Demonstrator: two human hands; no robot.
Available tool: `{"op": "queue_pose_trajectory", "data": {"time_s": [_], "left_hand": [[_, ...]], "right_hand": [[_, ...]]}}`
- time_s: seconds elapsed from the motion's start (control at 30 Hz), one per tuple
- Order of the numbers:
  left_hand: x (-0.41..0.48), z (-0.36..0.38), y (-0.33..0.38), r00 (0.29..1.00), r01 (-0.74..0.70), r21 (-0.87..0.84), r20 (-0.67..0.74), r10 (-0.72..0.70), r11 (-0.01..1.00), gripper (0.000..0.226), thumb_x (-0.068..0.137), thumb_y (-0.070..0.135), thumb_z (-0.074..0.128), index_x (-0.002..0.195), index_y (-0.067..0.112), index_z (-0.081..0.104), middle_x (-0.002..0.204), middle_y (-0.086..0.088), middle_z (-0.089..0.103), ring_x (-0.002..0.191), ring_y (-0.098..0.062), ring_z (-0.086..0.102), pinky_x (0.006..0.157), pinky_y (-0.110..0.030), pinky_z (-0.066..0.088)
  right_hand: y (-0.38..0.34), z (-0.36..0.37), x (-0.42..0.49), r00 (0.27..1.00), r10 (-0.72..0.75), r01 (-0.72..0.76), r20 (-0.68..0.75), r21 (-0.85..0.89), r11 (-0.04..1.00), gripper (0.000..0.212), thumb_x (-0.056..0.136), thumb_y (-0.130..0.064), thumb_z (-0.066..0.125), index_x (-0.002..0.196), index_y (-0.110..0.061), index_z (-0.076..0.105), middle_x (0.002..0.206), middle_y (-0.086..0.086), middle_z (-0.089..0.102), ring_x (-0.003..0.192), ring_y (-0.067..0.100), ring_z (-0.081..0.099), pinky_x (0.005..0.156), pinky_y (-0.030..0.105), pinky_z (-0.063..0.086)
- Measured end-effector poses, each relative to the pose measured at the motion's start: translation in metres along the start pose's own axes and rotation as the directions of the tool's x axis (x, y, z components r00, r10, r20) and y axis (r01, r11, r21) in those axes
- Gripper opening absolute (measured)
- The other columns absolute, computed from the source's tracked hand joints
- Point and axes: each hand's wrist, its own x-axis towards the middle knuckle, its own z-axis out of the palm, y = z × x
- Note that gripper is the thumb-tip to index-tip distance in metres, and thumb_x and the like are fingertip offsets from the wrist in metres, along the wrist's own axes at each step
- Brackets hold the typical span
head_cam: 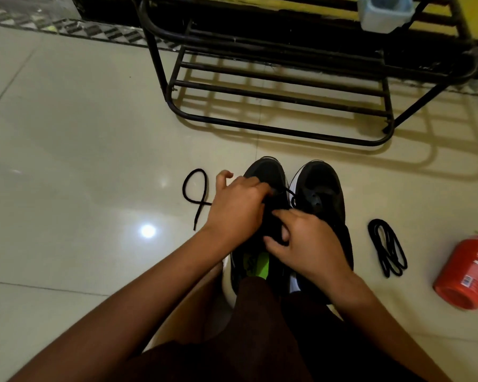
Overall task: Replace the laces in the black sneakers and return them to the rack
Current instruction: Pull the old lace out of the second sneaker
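Our left hand (238,205) and right hand (307,244) both pinch the lace (202,202) on the sneaker (265,168); an uneven pull could drag its 9 o'clock tail out.

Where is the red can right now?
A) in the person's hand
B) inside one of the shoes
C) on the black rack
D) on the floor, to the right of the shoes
D: the red can sits on the floor tiles, right of the sneakers and beyond the bundled lace, with no hand touching it.
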Motion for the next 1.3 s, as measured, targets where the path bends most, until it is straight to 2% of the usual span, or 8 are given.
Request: {"op": "queue_pose_trajectory", "data": {"time_s": [0.43, 0.6, 0.77, 0.9, 1.0, 1.1, 1.2, 1.3], "left_hand": [[0.032, 0.003, 0.003, 0.981, -0.042, 0.219, 0.195, -0.002, 0.975, 0.015, 0.093, 0.022, 0.047, 0.102, 0.018, 0.058, 0.104, -0.004, 0.059, 0.104, -0.024, 0.049, 0.093, -0.039, 0.022], [0.029, 0.002, -0.018, 0.969, 0.019, -0.238, 0.244, 0.041, 0.971, 0.006, 0.092, 0.026, 0.053, 0.087, 0.024, 0.051, 0.092, 0.008, 0.054, 0.099, -0.013, 0.048, 0.081, -0.030, 0.025], [0.013, -0.009, -0.022, 0.925, 0.380, -0.880, 0.365, -0.107, 0.284, 0.012, 0.096, 0.010, 0.044, 0.085, 0.012, 0.046, 0.080, -0.003, 0.055, 0.056, 0.008, 0.050, 0.051, -0.005, 0.037], [0.026, -0.010, -0.016, 0.935, 0.232, -0.391, 0.342, -0.094, 0.891, 0.027, 0.088, 0.034, 0.060, 0.112, 0.023, 0.054, 0.090, 0.001, 0.058, 0.091, -0.010, 0.052, 0.086, -0.029, 0.036], [0.037, -0.012, -0.004, 0.959, -0.059, 0.183, 0.283, 0.005, 0.981, 0.022, 0.091, 0.039, 0.051, 0.108, 0.028, 0.061, 0.100, 0.002, 0.064, 0.107, -0.018, 0.047, 0.091, -0.035, 0.024], [0.038, -0.020, -0.005, 0.933, 0.120, -0.237, 0.358, -0.028, 0.964, 0.017, 0.095, 0.032, 0.049, 0.084, 0.026, 0.061, 0.087, 0.007, 0.061, 0.091, -0.012, 0.051, 0.087, -0.033, 0.030], [0.033, -0.033, -0.010, 0.908, 0.375, -0.814, 0.418, 0.000, 0.444, 0.024, 0.096, 0.016, 0.046, 0.074, 0.013, 0.056, 0.075, -0.001, 0.055, 0.075, -0.011, 0.050, 0.074, -0.017, 0.040], [0.031, -0.031, -0.016, 0.921, 0.202, -0.630, 0.382, 0.072, 0.750, 0.021, 0.092, 0.026, 0.055, 0.081, 0.009, 0.062, 0.075, -0.002, 0.060, 0.073, -0.013, 0.055, 0.070, -0.022, 0.042]], "right_hand": [[-0.006, 0.013, -0.002, 0.996, 0.037, -0.059, -0.087, -0.263, 0.963, 0.031, 0.067, -0.019, 0.069, 0.095, -0.005, 0.068, 0.060, 0.008, 0.063, 0.044, 0.026, 0.058, 0.041, 0.017, 0.010], [-0.008, 0.009, -0.002, 0.993, 0.035, -0.057, -0.109, -0.208, 0.976, 0.044, 0.090, -0.027, 0.044, 0.132, -0.014, 0.047, 0.108, 0.008, 0.065, 0.093, 0.030, 0.062, 0.062, 0.029, 0.033], [-0.007, 0.010, 0.000, 0.996, 0.055, -0.069, -0.073, -0.210, 0.975, 0.042, 0.093, -0.029, 0.039, 0.132, -0.016, 0.045, 0.113, 0.006, 0.063, 0.098, 0.028, 0.061, 0.069, 0.030, 0.041], [-0.005, 0.013, 0.001, 0.996, 0.030, -0.050, -0.083, -0.238, 0.970, 0.035, 0.093, -0.028, 0.039, 0.122, -0.014, 0.051, 0.107, 0.007, 0.064, 0.094, 0.029, 0.061, 0.064, 0.029, 0.034], [-0.005, 0.012, -0.001, 0.995, 0.013, -0.037, -0.101, -0.243, 0.969, 0.035, 0.093, -0.028, 0.038, 0.122, -0.013, 0.051, 0.107, 0.007, 0.064, 0.095, 0.029, 0.061, 0.064, 0.028, 0.032], [-0.004, 0.010, -0.005, 0.994, 0.025, -0.050, -0.106, -0.244, 0.969, 0.038, 0.094, -0.028, 0.038, 0.127, -0.013, 0.049, 0.108, 0.008, 0.064, 0.098, 0.029, 0.061, 0.065, 0.029, 0.033], [-0.003, 0.009, -0.006, 0.993, 0.035, -0.060, -0.111, -0.233, 0.971, 0.037, 0.093, -0.028, 0.039, 0.124, -0.013, 0.050, 0.108, 0.008, 0.064, 0.096, 0.029, 0.061, 0.064, 0.029, 0.033], [-0.003, 0.012, -0.004, 0.994, 0.011, -0.035, -0.107, -0.229, 0.973, 0.031, 0.093, -0.028, 0.040, 0.115, -0.010, 0.052, 0.106, 0.009, 0.063, 0.094, 0.031, 0.061, 0.064, 0.030, 0.035]]}}
